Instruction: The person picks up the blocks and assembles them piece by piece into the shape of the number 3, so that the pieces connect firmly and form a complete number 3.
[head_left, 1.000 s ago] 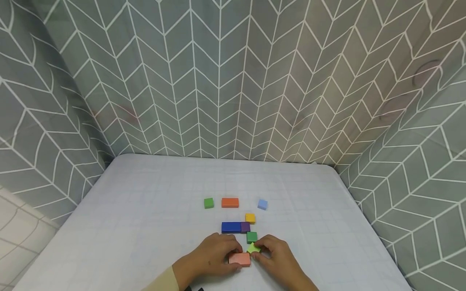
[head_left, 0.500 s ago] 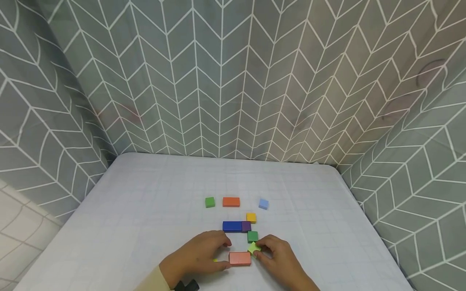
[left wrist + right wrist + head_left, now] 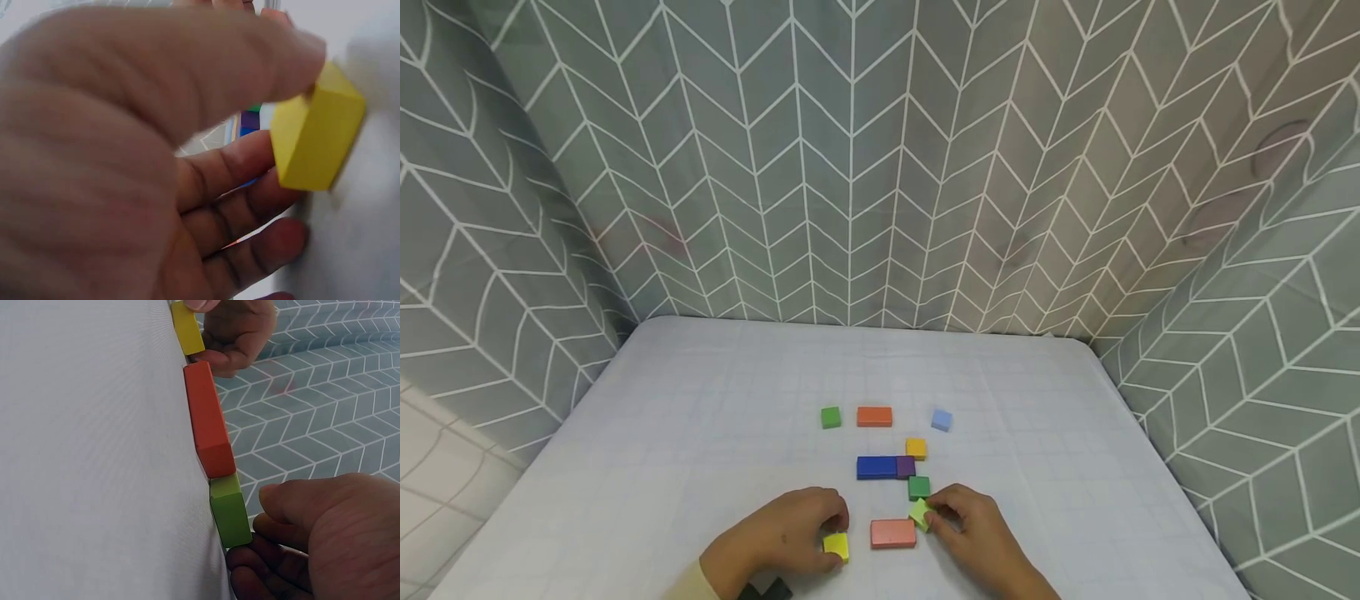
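My left hand point(image 3: 790, 529) pinches a yellow block point(image 3: 836, 547) between thumb and fingers, left of the row. In the left wrist view the thumb point(image 3: 269, 56) lies against one side of this yellow block point(image 3: 322, 134), near the white tabletop. A salmon-pink rectangular block point(image 3: 892, 534) lies flat between the hands, touched by neither. At its upper right corner sits a lime-green block point(image 3: 919, 514), turned at an angle. My right hand point(image 3: 973, 529) holds that block's right side with thumb and fingertips. The right wrist view shows the lime-green block point(image 3: 230, 515) against the end of the salmon block point(image 3: 209, 422).
Beyond the hands lie a green block point(image 3: 919, 488), a purple one point(image 3: 906, 467), a long blue one point(image 3: 876, 468) and an orange-yellow one point(image 3: 916, 448). Farther back are a green point(image 3: 831, 417), an orange point(image 3: 875, 417) and a light blue block point(image 3: 942, 420). Patterned curtains point(image 3: 850, 167) surround the white table point(image 3: 700, 400).
My left hand has let go of the salmon block, moved left and taken hold of the yellow block. The right hand has stayed at the lime-green block.
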A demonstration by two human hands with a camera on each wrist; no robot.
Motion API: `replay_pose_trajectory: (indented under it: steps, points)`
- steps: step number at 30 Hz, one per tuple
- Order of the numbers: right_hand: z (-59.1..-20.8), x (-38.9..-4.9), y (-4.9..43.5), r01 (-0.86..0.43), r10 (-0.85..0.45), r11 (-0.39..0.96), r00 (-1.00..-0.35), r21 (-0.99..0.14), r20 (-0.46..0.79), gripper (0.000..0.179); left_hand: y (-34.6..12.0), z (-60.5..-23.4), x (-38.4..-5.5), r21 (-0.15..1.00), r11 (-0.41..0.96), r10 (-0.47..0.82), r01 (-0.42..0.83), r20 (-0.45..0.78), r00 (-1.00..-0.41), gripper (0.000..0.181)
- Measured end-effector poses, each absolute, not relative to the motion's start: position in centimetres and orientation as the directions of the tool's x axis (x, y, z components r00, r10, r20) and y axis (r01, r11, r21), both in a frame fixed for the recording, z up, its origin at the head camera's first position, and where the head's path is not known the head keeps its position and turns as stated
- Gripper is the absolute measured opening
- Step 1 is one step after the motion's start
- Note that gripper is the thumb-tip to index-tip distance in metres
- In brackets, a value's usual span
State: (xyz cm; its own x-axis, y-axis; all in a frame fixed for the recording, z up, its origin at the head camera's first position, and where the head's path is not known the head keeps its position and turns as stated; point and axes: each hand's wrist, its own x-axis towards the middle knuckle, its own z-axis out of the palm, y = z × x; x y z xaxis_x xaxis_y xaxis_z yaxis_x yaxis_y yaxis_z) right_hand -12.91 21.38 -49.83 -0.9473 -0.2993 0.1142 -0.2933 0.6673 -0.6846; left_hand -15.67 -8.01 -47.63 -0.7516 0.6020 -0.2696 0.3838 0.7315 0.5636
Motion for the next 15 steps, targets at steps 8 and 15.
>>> replay_pose_trajectory:
  steps: [8,15]
  points:
    - [-49.6,-12.8,21.4,-0.272,-0.3,0.668,-0.95,-0.693,0.084,0.015,-7.1,-48.5,-15.7,0.536,0.779,0.522,0.326,-0.266,-0.81,0.027]
    - [-49.7,-12.9,21.3,-0.285,-0.301,0.674,-0.948,-0.681,0.1,0.014,-6.2,-48.6,-15.8,0.519,0.801,0.481,0.299,-0.258,-0.838,0.03]
